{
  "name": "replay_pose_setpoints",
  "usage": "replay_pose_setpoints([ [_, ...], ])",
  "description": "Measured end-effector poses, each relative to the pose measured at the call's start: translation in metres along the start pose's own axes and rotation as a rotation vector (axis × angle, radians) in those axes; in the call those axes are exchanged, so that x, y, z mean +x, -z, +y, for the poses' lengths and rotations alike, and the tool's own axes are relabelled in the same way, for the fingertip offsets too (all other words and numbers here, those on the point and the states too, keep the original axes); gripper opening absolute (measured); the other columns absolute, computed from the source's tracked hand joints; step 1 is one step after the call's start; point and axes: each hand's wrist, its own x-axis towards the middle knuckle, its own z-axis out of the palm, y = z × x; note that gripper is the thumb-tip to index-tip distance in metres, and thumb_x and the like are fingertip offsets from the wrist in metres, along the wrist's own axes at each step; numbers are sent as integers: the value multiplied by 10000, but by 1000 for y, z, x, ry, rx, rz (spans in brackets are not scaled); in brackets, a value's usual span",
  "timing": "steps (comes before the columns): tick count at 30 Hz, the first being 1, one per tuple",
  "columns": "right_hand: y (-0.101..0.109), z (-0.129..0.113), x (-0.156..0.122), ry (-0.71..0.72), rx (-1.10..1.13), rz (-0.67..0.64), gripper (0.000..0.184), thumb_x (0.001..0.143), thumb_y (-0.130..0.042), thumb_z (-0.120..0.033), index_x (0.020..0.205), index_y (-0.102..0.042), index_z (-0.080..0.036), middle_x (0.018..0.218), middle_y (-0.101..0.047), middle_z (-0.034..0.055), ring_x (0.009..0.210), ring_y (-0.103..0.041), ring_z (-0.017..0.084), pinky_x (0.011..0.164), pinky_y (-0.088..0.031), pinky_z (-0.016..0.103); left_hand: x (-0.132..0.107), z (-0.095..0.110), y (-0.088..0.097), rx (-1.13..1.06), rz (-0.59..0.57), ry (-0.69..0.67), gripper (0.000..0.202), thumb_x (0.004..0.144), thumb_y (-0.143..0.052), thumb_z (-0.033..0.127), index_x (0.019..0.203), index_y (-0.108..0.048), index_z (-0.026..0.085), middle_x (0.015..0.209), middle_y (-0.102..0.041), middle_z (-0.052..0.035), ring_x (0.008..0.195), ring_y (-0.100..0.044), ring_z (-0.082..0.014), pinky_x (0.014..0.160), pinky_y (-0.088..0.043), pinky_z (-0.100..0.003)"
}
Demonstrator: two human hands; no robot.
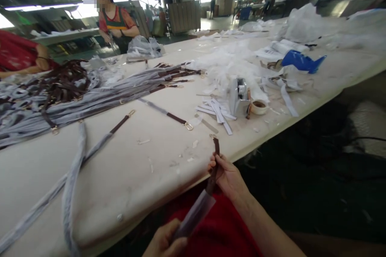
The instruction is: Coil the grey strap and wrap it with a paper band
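My right hand (pixel 227 176) is closed round a dark brown strap (pixel 216 150) just off the table's near edge, its metal clasp end pointing up. The lower part of that strap is wrapped in a grey plastic sleeve (pixel 196 213). My left hand (pixel 165 243) grips the sleeve's bottom end at the lower edge of the view, over my red clothing. Both hands hold the same strap, slanting from lower left to upper right.
On the pale table (pixel 144 176) lie sleeved straps (pixel 99 102), a heap of brown straps (pixel 64 82), a tape dispenser (pixel 239 96), a tape roll (pixel 259 107), white strips (pixel 215 112) and a blue object (pixel 301 61). A person (pixel 116 22) works at the far side; another's arm (pixel 18 58) rests left.
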Motion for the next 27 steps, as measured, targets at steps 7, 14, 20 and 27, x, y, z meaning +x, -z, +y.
replay_pose_setpoints([
  [7,-20,-24,-33,378,-201,121,331,604,-848,-297,798,-618,-157,729,-669,6,598,-618,108,646,-530,217,32,46,-15,266,-63,-41,183,793,-414,359,743,-391,185,694,-371,31,660,-354,-132,608,-280,-250],
  [14,-20,-69,-59,860,-336,154,215,726,-754,-296,864,-630,-188,805,-676,13,715,-642,155,714,-514,294,73,90,-30,361,-148,-202,170,791,-390,356,764,-408,190,677,-396,30,643,-370,-141,599,-271,-260],
  [20,-10,-98,-80,1037,-337,205,185,749,-744,-286,871,-643,-191,871,-682,15,848,-629,169,858,-464,342,98,115,-51,325,-208,-236,199,797,-413,372,812,-470,182,685,-431,27,648,-401,-148,607,-309,-254],
  [27,4,-94,-95,921,-372,220,178,781,-718,-337,883,-657,-204,867,-691,24,867,-609,186,828,-439,320,120,134,-76,298,-253,-314,215,797,-430,413,774,-435,200,659,-410,34,636,-412,-152,594,-335,-252],
])
